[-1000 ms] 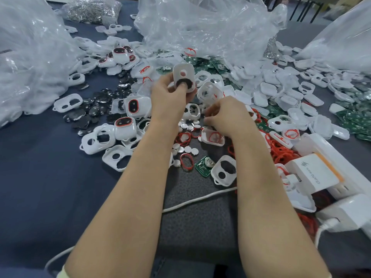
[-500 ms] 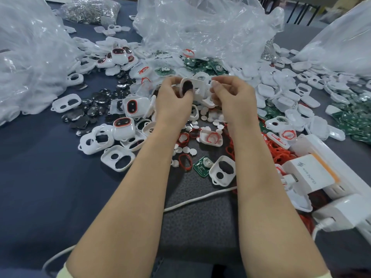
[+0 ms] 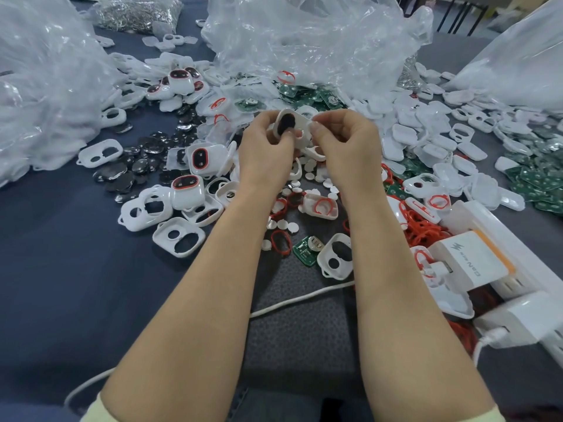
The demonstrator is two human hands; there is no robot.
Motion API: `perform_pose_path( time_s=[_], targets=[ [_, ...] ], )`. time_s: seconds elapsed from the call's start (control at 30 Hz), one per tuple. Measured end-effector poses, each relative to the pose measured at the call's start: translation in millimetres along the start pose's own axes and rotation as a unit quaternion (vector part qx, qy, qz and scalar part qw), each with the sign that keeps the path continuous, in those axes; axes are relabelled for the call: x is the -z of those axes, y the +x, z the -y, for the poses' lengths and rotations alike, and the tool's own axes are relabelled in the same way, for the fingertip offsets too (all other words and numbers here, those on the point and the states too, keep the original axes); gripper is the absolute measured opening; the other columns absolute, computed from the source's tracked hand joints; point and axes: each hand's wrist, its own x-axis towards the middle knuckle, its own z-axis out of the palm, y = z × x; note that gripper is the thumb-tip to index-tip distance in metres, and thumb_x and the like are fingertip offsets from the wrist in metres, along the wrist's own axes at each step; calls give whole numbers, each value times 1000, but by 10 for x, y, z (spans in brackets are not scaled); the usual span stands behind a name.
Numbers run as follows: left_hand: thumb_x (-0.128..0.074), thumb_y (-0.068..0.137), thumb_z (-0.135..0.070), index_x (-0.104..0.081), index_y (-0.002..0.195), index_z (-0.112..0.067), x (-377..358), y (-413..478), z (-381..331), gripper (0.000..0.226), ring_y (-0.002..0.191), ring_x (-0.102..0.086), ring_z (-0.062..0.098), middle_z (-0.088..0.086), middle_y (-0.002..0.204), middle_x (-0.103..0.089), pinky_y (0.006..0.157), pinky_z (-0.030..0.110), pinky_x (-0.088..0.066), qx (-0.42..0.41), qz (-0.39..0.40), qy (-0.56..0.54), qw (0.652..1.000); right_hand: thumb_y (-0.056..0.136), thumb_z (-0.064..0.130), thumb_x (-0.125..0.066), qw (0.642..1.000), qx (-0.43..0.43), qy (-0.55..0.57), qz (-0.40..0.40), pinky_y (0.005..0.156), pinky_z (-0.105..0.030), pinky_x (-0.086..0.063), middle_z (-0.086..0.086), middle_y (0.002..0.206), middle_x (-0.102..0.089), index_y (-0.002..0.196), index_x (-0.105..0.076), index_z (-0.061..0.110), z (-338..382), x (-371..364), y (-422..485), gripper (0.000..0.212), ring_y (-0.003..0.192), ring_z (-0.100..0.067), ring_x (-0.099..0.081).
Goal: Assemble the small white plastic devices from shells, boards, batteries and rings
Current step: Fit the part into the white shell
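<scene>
My left hand (image 3: 268, 150) grips the white shell (image 3: 297, 121) — my right hand (image 3: 347, 147) pinches its other end. If I squeeze crooked, it could slip into the pile.

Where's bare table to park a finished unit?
Bare blue cloth lower left, bordered by the bag, loose shells and left forearm. The grey mat between the forearms, below the cable. Crowded: parts piles ahead and right, up to the chargers.

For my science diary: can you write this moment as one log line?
left hand: holds white shell | right hand: pinches its edge | where: above parts pile
</scene>
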Motion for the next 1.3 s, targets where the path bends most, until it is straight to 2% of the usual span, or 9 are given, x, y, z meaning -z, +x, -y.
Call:
perform_pose_path(
  time_s=[0.2, 0.37, 0.47, 0.57, 0.7, 0.83, 1.07, 1.2, 1.3],
  targets=[
    [-56, 94, -7, -56, 91, -25, -8, 2, -6, 18, 86, -71, 15, -6, 79, -69, 80, 34, -59, 4, -5, -18, 1000, 92, 9, -60, 997, -38, 72, -3, 67, -20, -54, -1, 79, -67, 90, -61, 14, -14, 1, 25, 5, 68, -8, -63],
    [-54, 95, -10, -49, 98, -19, -4, 13, -4, 10, 85, -71, 15, -1, 83, -71, 80, 35, -59, 25, -24, -21, 999, 94, 5, -55, 989, -61, 136, -4, 74, -25, -57, -6, 84, -69, 90, -58, 13, -10, 1, 29, 9, 76, -12, -67],
    [-55, 95, -8, -49, 101, -12, -4, 0, -24, 9, 79, -72, 17, 1, 79, -70, 68, 27, -59, 37, -21, -42, 998, 92, 7, -60, 999, 9, 30, -28, 75, -23, -55, -2, 84, -68, 89, -59, 13, -6, -36, 3, 6, 77, -12, -67],
    [-56, 94, -7, -50, 105, -7, -6, -3, -45, 13, 88, -72, 28, 15, 90, -71, 76, 33, -60, 53, -19, -58, 997, 89, 9, -63, 991, 101, -86, -26, 74, -18, -51, 7, 80, -63, 90, -63, 9, 17, -95, -39, 2, 75, -4, -62],
    [-55, 93, -7, -51, 108, -5, -9, -21, -81, 16, 91, -69, 37, 25, 96, -69, 81, 41, -60, 72, -23, -77, 994, 89, 11, -63, 972, 156, -172, -18, 76, -23, -43, -5, 93, -65, 91, -66, 5, -10, -128, -68, 7, 89, -19, -58],
    [-55, 91, -3, -51, 106, -6, -4, -44, -102, 16, 78, -67, 23, 14, 84, -66, 70, 27, -60, 72, -19, -95, 993, 86, 8, -63, 969, 161, -184, -20, 75, -21, -38, -5, 94, -64, 88, -68, 4, -20, -134, -78, 6, 92, -21, -55],
    [-61, 86, 1, -53, 99, -8, -7, -58, -94, 19, 80, -64, 23, 20, 93, -65, 74, 31, -60, 62, -21, -92, 994, 89, 5, -59, 972, 156, -173, -24, 78, -28, -45, -5, 97, -64, 95, -66, 4, -4, -165, -110, 10, 90, -21, -57],
    [-64, 84, 0, -53, 93, -14, -8, -55, -72, 19, 79, -63, 24, 19, 90, -66, 81, 43, -57, 38, -18, -43, 998, 88, 3, -57, 976, 141, -165, -28, 76, -29, -46, -9, 98, -61, 95, -66, 2, -2, -182, -106, 11, 87, -23, -58],
    [-63, 85, -2, -53, 91, -17, -12, -69, -75, 18, 80, -65, 28, 21, 92, -66, 84, 50, -56, 29, -21, -30, 999, 90, 6, -58, 978, 122, -169, -25, 78, -22, -43, -9, 105, -58, 100, -68, 4, -14, -182, -98, 14, 94, -22, -56]
  ],
)
